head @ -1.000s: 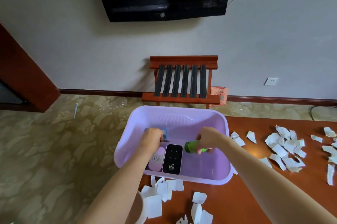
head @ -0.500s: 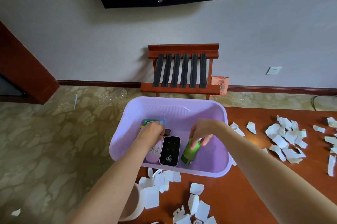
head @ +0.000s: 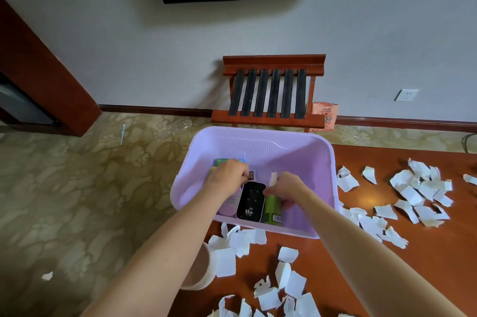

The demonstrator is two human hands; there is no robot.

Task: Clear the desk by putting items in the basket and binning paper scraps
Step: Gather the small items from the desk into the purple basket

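Brown desk [head: 438,252] was strewn with paper scraps [head: 224,262]. Purple basket [head: 284,151] was set at desk edge. Inside: small dark item [head: 251,175] pinched by left hand [head: 229,174], green bottle [head: 272,207] gripped by curled right hand [head: 286,187]. Luggage rack [head: 271,92] was seen beyond.

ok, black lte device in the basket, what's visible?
The black lte device is a glossy rounded slab with a pale rim, white "lte" lettering near its near end and faint dots above. It lies flat, face up, in the basket, between a lilac device and the green bottle that the right hand grips. The left hand, pinching a small dark item, is at its far end.
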